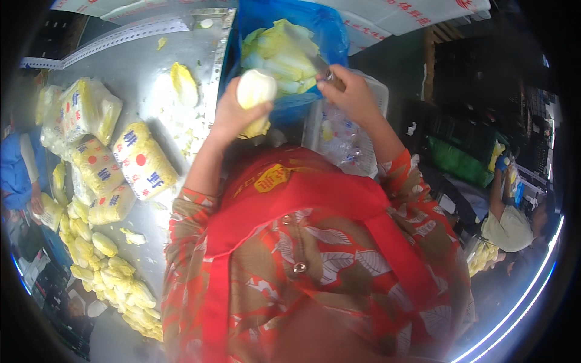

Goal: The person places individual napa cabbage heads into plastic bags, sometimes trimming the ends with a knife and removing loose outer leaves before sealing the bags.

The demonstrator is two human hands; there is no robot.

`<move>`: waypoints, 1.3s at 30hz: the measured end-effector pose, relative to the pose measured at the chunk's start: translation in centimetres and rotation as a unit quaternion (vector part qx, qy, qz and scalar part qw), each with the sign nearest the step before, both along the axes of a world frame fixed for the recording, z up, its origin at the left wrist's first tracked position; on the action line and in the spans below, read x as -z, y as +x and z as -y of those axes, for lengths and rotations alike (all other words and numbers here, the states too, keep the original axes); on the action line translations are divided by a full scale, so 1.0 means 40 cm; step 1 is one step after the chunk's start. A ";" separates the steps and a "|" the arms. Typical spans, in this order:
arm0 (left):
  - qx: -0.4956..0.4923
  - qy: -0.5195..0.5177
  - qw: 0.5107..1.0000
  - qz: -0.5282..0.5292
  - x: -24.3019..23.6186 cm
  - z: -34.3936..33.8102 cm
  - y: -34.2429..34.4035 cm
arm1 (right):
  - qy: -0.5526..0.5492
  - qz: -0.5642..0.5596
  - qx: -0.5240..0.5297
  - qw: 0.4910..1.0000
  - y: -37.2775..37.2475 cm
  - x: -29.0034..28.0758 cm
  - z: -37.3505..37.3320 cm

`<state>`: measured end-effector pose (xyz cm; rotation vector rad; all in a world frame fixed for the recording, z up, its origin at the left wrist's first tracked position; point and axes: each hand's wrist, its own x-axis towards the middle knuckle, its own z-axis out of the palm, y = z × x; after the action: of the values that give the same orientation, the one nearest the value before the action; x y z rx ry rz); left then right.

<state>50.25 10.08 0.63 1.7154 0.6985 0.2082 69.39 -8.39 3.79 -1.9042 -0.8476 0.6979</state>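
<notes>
My left hand [233, 114] grips a pale yellow napa cabbage [256, 89], its white base facing up. My right hand [348, 95] is closed on the handle of a knife [316, 65]. The blade reaches over loose cabbage leaves [269, 54] inside a blue plastic bag [331, 33] in front of me. Beneath my right arm, a white crate [379, 97] holds clear plastic packaging.
A metal table [145, 69] on my left carries printed bags [144, 158] of cabbage, a pile of cabbages [109, 272] and scraps. A person in blue [18, 169] works at far left; another in pale clothing [507, 228] is at right, near green crates [460, 160].
</notes>
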 end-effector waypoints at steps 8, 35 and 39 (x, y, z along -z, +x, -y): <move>0.051 -0.006 0.997 0.051 -0.071 -0.027 -0.033 | -0.068 0.063 -0.095 0.991 -0.154 -0.064 -0.097; 0.062 0.054 0.997 -0.012 -0.115 -0.018 0.018 | -0.043 -0.028 -0.242 0.969 -0.029 0.027 -0.120; 0.064 0.046 0.997 -0.006 -0.113 -0.003 0.027 | -0.052 -0.048 -0.255 0.964 -0.012 0.052 -0.108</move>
<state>51.35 10.18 5.15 1.8448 0.5928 0.1418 68.92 -4.08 1.69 -1.7334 -1.2766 1.1541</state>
